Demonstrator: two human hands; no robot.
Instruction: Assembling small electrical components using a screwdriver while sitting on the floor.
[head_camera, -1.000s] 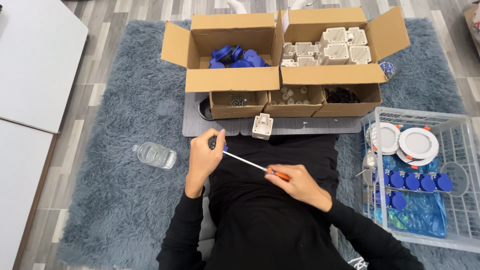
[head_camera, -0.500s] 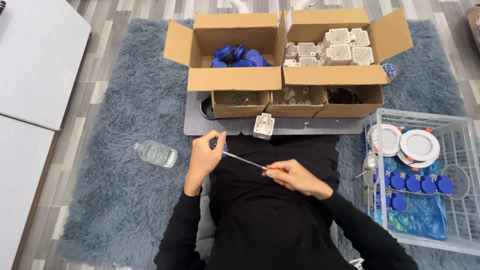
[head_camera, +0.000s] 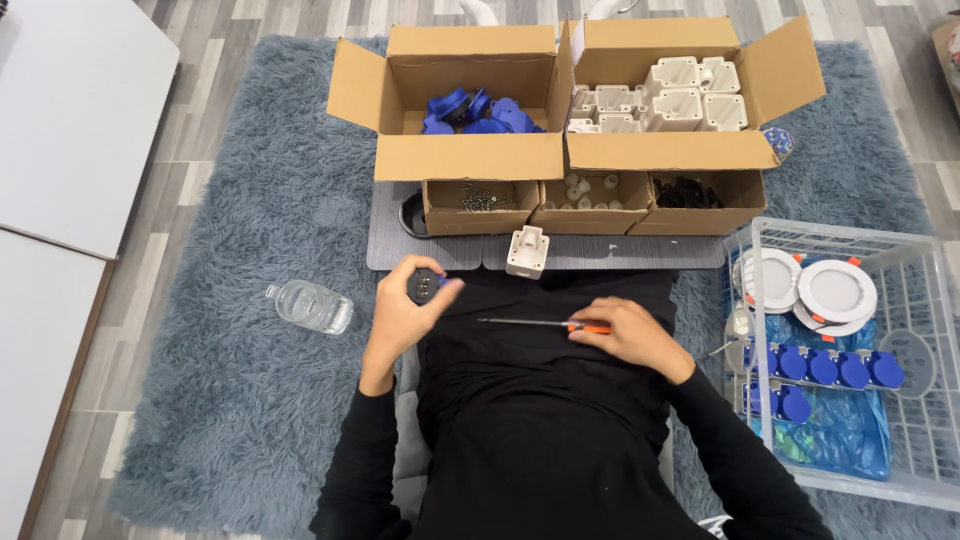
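I am seeing both arms in black sleeves bending inward over the lap. My left hand (head_camera: 408, 310) is lifting slightly, fingers curling closed around a small round part (head_camera: 424, 286), thumb pressing across its top. My right hand (head_camera: 625, 333) is lying low and flat, palm down, fingers closing around a screwdriver (head_camera: 530, 323) that is pointing toward the left hand.

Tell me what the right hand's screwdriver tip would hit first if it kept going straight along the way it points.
The right hand holds the screwdriver pointing toward the person's left. Going straight, the tip would probably meet the left hand near its wrist, below the small round part it holds; depth is unclear.
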